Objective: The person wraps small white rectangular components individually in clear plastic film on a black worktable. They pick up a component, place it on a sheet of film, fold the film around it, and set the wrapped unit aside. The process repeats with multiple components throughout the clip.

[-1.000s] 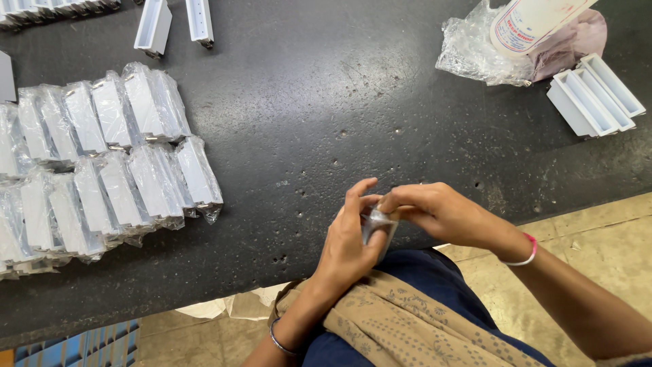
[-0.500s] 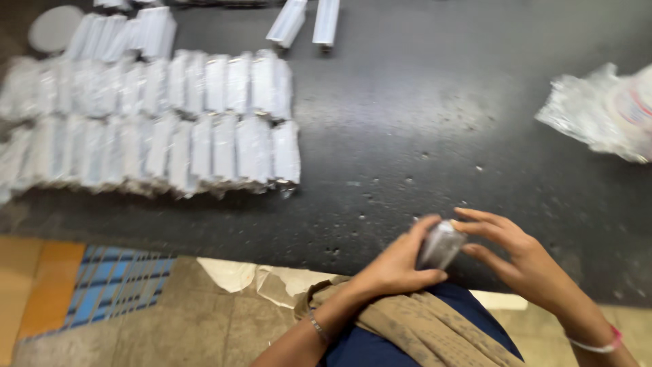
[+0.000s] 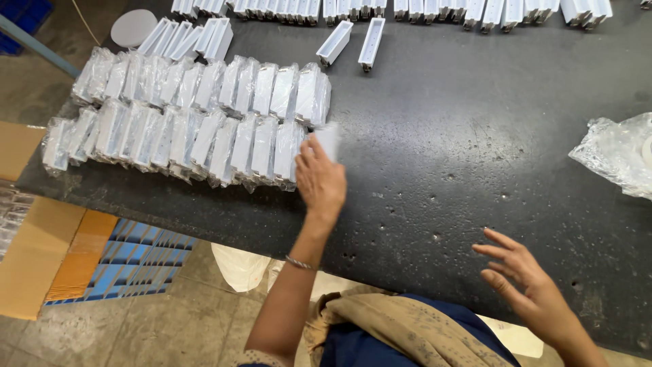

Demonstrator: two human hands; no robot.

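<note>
My left hand point(image 3: 320, 178) reaches over the dark table point(image 3: 448, 149) and holds a small white part wrapped in clear plastic point(image 3: 330, 139). It sets it at the right end of the near row of wrapped white parts point(image 3: 176, 143). My right hand point(image 3: 528, 278) hovers over the table's near edge at the right. Its fingers are spread and it holds nothing.
Two loose unwrapped white channel pieces point(image 3: 353, 42) lie behind the rows, with more lined along the far edge point(image 3: 435, 8). A pile of clear plastic bags point(image 3: 618, 155) sits at the right. Cardboard point(image 3: 30, 251) and a blue crate point(image 3: 139, 261) stand on the floor at the left.
Both hands were together near my lap on the wrapped part. Now my left hand has carried it out to the row's end, and my right hand has let go and opened.
</note>
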